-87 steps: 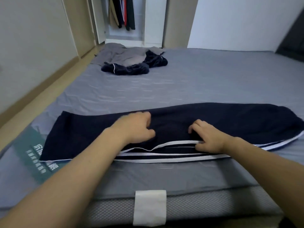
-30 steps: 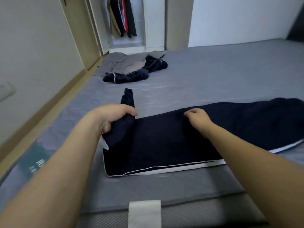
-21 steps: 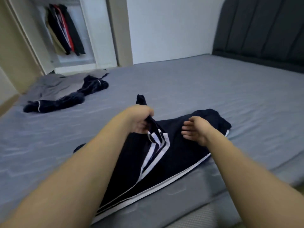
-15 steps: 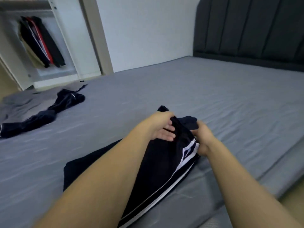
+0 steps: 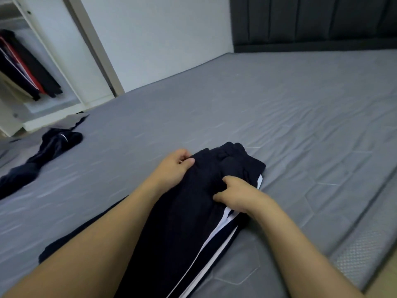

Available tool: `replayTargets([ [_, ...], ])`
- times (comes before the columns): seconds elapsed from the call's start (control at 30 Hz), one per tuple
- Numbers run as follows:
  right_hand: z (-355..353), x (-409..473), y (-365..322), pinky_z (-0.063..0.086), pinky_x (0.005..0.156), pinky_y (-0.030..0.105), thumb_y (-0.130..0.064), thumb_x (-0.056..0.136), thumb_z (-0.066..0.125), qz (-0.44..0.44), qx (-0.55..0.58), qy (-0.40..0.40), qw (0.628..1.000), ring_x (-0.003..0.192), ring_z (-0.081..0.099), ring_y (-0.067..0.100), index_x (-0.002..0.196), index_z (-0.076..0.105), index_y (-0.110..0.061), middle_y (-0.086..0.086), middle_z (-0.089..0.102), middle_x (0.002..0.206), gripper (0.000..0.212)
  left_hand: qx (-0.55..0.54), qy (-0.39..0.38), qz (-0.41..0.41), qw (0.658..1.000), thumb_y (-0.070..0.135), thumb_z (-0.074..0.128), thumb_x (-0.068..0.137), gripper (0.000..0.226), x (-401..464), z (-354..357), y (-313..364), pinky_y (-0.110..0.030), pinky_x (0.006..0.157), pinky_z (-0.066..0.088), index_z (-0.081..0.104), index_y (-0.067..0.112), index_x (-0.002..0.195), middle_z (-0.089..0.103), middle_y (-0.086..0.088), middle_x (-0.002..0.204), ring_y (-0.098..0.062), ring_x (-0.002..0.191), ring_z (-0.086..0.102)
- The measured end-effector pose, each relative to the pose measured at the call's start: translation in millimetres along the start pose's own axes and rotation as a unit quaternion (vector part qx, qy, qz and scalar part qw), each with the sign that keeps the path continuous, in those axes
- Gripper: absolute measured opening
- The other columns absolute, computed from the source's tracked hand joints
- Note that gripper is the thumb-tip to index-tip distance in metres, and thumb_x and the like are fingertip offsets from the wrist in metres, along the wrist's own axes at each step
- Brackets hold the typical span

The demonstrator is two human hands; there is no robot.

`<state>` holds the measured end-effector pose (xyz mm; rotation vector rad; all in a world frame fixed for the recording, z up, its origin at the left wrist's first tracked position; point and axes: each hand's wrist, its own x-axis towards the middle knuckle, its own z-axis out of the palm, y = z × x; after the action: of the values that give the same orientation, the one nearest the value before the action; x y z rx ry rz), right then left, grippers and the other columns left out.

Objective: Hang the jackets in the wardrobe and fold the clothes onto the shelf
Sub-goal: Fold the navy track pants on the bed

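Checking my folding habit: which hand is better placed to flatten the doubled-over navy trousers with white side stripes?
Probably the right hand: it already lies on the navy trousers, while the left hand pinches their far edge.

Two bare forearms, no sleeves, left grip, right grip

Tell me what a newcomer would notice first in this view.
First, the dark navy trousers with white side stripes, folded over on the near part of the grey mattress, with the left hand pinching their far edge and the right hand gripping the cloth. Next, a crumpled dark garment lies at far left, below jackets hanging in the open wardrobe.
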<state>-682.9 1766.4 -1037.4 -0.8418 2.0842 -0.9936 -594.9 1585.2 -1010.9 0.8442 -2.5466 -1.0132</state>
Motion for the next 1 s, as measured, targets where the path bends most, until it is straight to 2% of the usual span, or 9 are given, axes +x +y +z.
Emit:
replayTargets([
  [0.13,-15,3,-6,0.023,0.045,0.025,0.002,0.066,0.036,-0.022,-0.017,0.096,0.995,0.052,0.031,0.014,0.061,0.026,-0.017,-0.003,0.033,0.059,0.022,0.157,0.013,-0.002,0.988,0.036,0.042,0.102,0.025,10,9,-10,-0.034,0.067,0.040,0.049,0.018,0.087,0.058,0.003,0.080,-0.021,0.078,0.056],
  [0.27,-41,13,-11,0.028,0.048,0.027,0.002,0.070,0.036,-0.015,-0.094,0.149,0.984,0.058,0.041,0.014,0.065,0.038,-0.014,-0.001,0.047,0.066,0.017,0.191,0.118,0.040,0.974,0.040,0.035,0.103,0.033,29,22,3,-0.035,0.064,0.034,0.045,0.018,0.081,0.050,0.003,0.072,-0.024,0.071,0.049],
  [0.43,-51,17,-8,0.038,0.072,0.032,-0.005,0.079,0.041,0.035,-0.263,0.221,0.939,0.080,0.049,0.025,0.078,0.040,-0.017,0.005,0.059,0.099,0.012,0.056,0.150,0.042,0.986,0.040,0.037,0.104,0.037,52,51,24,-0.029,0.050,0.023,0.038,0.020,0.073,0.048,0.005,0.068,-0.014,0.060,0.042],
  [0.5,-54,20,-10,0.037,0.075,0.033,-0.010,0.082,0.042,0.044,-0.279,0.238,0.929,0.087,0.051,0.029,0.086,0.049,-0.015,0.010,0.061,0.108,0.009,0.063,0.141,0.036,0.987,0.041,0.035,0.104,0.036,58,59,19,-0.029,0.049,0.024,0.038,0.021,0.074,0.050,0.004,0.070,-0.014,0.061,0.044],
  [0.57,-57,27,-14,0.036,0.076,0.033,-0.018,0.086,0.041,0.053,-0.276,0.254,0.926,0.096,0.053,0.032,0.099,0.060,-0.010,0.014,0.061,0.116,0.024,0.078,0.123,0.028,0.989,0.040,0.035,0.104,0.035,60,65,9,-0.031,0.051,0.027,0.040,0.019,0.076,0.052,0.003,0.073,-0.018,0.065,0.048],
  [0.73,-63,52,-4,0.036,0.101,0.039,-0.015,0.091,0.035,0.064,-0.352,0.261,0.897,0.121,0.046,0.037,0.123,0.057,0.000,0.022,0.051,0.131,0.041,0.117,0.059,0.025,0.991,0.048,0.035,0.101,0.036,54,64,-1,-0.034,0.060,0.037,0.048,0.018,0.088,0.058,0.003,0.080,-0.020,0.075,0.055],
  [0.83,-59,56,13,0.034,0.108,0.042,-0.014,0.092,0.035,0.130,-0.378,0.187,0.897,0.126,0.042,0.037,0.131,0.051,0.000,0.021,0.045,0.138,0.044,0.219,0.028,0.012,0.975,0.057,0.033,0.098,0.040,35,39,-16,-0.034,0.061,0.037,0.049,0.020,0.094,0.055,0.006,0.080,-0.019,0.076,0.054],
  [0.9,-55,54,7,0.030,0.108,0.045,-0.017,0.091,0.040,0.138,-0.383,0.232,0.883,0.126,0.041,0.037,0.131,0.046,-0.001,0.020,0.042,0.137,0.043,0.316,0.020,0.012,0.949,0.057,0.033,0.096,0.038,13,18,-35,-0.031,0.055,0.031,0.048,0.022,0.094,0.049,0.009,0.076,-0.017,0.070,0.048],
  [1.0,-28,58,-29,0.013,0.112,0.059,-0.025,0.086,0.044,-0.013,-0.430,0.334,0.839,0.129,0.034,0.040,0.134,0.039,-0.007,0.019,0.039,0.138,0.052,0.386,0.027,0.002,0.922,0.050,0.031,0.099,0.034,-19,-7,-57,-0.033,0.059,0.031,0.045,0.022,0.085,0.056,0.003,0.081,-0.020,0.070,0.047],
])
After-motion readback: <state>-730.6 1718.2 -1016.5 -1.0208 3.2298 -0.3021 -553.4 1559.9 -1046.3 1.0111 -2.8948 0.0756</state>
